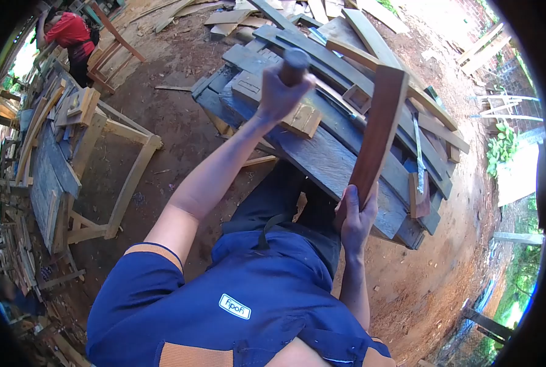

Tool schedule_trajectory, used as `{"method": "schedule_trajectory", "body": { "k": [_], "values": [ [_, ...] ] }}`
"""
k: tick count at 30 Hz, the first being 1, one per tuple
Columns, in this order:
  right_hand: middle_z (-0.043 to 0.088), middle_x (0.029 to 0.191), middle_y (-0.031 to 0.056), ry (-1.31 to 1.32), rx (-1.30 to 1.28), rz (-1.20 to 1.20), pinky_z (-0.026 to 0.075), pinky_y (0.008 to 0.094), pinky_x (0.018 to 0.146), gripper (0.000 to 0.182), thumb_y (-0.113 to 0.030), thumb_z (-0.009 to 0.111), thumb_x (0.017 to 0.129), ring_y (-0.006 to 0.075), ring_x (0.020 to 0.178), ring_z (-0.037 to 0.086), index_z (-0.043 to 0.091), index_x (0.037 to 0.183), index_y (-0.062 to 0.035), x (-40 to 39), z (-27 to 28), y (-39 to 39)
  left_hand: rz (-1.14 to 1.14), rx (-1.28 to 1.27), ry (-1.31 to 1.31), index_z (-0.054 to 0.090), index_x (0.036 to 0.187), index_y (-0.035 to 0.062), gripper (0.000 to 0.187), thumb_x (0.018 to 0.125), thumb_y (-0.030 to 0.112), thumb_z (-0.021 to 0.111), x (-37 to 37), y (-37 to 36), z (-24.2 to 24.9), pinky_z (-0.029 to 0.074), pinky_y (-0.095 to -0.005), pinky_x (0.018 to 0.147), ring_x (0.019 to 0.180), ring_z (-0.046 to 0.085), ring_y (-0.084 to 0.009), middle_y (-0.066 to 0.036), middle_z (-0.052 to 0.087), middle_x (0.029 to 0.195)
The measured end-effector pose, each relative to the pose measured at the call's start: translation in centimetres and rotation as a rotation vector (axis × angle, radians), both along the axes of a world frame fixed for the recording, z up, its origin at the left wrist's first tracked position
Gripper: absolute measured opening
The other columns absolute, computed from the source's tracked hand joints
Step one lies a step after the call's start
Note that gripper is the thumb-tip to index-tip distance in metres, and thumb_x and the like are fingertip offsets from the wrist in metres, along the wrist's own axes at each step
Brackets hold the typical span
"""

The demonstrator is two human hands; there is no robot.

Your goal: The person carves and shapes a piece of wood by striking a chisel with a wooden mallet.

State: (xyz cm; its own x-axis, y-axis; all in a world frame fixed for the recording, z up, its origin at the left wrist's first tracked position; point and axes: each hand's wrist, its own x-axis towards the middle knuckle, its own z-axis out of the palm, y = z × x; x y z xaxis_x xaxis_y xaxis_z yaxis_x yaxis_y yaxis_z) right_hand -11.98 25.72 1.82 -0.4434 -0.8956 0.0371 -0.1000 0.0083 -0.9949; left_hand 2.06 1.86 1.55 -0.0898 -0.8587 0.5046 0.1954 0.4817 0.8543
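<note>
My left hand (279,95) is raised over the workbench (322,153), its fingers wrapped round a dark, round-ended tool (295,61) that looks like a mallet; most of its handle is hidden. At the bench's near right edge, my right hand (357,221) grips the lower end of a long reddish-brown wooden piece (380,116). This piece stands tilted upward, and at its top a lighter rail (352,54) runs off to the left, seemingly joined in a corner. Under my left hand, a wooden block (303,120) lies on the bench.
Several boards (432,110) and a thin metal strip (418,144) lie across the bench's right side. To the left stands another wooden bench (47,165) with pieces on it. A person in a red shirt (71,33) bends near a wooden chair frame (117,46). Scrap wood lies behind.
</note>
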Motion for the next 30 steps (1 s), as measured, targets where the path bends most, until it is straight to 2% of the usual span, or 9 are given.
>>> {"method": "schedule_trajectory", "body": {
  "k": [3,5,9,12,18,20,24,26,30],
  "values": [
    [0.051,0.072,0.0023,0.017,0.023,0.002,0.043,0.0234,0.051,0.037,-0.026,0.058,0.098,0.009,0.059,0.052,0.046,0.124,-0.0021,-0.1,0.4,0.4,-0.03,0.139,0.205,0.059,0.072,0.0052,0.012,0.079,0.007,0.068,1.1,-1.5,1.1,0.04,-0.0213,0.042,0.045,0.051,-0.0055,0.002,0.054,0.056],
    [0.053,0.077,0.0028,0.006,0.098,0.017,0.043,0.0234,0.052,0.037,-0.027,0.058,0.098,0.0085,0.061,0.052,0.046,0.124,-0.0024,-0.2,1.1,1.2,0.046,0.189,0.224,0.056,0.083,0.005,0.008,0.081,0.002,0.064,1.9,-1.9,1.4,0.04,-0.0217,0.04,0.043,0.05,-0.0071,0.0,0.053,0.059],
    [0.053,0.079,0.0029,0.065,0.046,-0.002,0.043,0.0233,0.052,0.038,-0.028,0.058,0.098,0.0084,0.062,0.052,0.046,0.124,-0.0024,-0.6,0.9,1.5,-0.049,0.157,0.376,0.055,0.082,0.0039,0.007,0.082,0.002,0.061,3.1,-1.4,2.2,0.042,-0.0248,0.041,0.043,0.05,-0.0093,-0.001,0.051,0.058],
    [0.053,0.078,0.0027,0.033,0.047,0.018,0.043,0.0232,0.052,0.039,-0.028,0.058,0.098,0.0083,0.061,0.052,0.046,0.125,-0.0022,-0.6,0.9,1.1,-0.022,0.084,0.192,0.053,0.081,0.0025,0.007,0.082,0.001,0.06,2.8,-0.3,2.9,0.042,-0.0261,0.044,0.043,0.05,-0.01,-0.003,0.052,0.058],
    [0.053,0.076,0.0026,0.069,0.056,0.02,0.043,0.0234,0.052,0.039,-0.027,0.058,0.098,0.0084,0.06,0.052,0.045,0.126,-0.0026,-0.2,1.5,1.0,-0.042,0.083,0.094,0.053,0.078,0.0018,0.008,0.082,0.001,0.061,1.9,0.3,2.2,0.041,-0.0246,0.043,0.043,0.05,-0.0086,-0.002,0.053,0.057],
    [0.053,0.079,0.0026,0.056,0.046,0.011,0.043,0.0243,0.055,0.026,-0.02,0.054,0.099,0.009,0.063,0.052,0.05,0.117,-0.001,0.1,1.9,1.1,-0.027,0.064,0.061,0.053,0.078,0.002,0.009,0.082,0.001,0.061,1.8,0.4,1.8,0.041,-0.0243,0.043,0.043,0.05,-0.0083,-0.002,0.053,0.057],
    [0.054,0.079,0.0032,0.054,0.063,0.018,0.043,0.0244,0.055,0.027,-0.02,0.054,0.099,0.0093,0.064,0.053,0.05,0.117,-0.0008,-0.2,1.8,1.1,-0.04,0.05,0.027,0.054,0.076,0.0028,0.01,0.081,0.002,0.062,1.6,0.4,1.6,0.041,-0.0238,0.044,0.045,0.051,-0.0074,-0.001,0.053,0.057],
    [0.053,0.076,0.0028,0.039,0.056,0.032,0.043,0.0238,0.053,0.039,-0.028,0.057,0.098,0.0085,0.061,0.052,0.045,0.126,-0.0031,-0.5,1.1,0.8,-0.034,0.045,0.02,0.055,0.075,0.0033,0.01,0.081,0.002,0.063,1.5,0.5,1.2,0.041,-0.0234,0.044,0.045,0.052,-0.007,-0.001,0.054,0.057],
    [0.054,0.078,0.0044,-0.009,-0.016,0.043,0.044,0.0249,0.056,0.037,-0.024,0.056,0.098,0.0099,0.064,0.053,0.045,0.125,-0.0009,0.2,4.2,-0.5,0.089,-0.165,-0.119,0.06,0.074,0.0042,0.009,0.078,0.006,0.068,-0.7,2.0,1.0,0.047,-0.0258,0.051,0.054,0.059,-0.0079,0.0,0.061,0.064]
  ]
}}
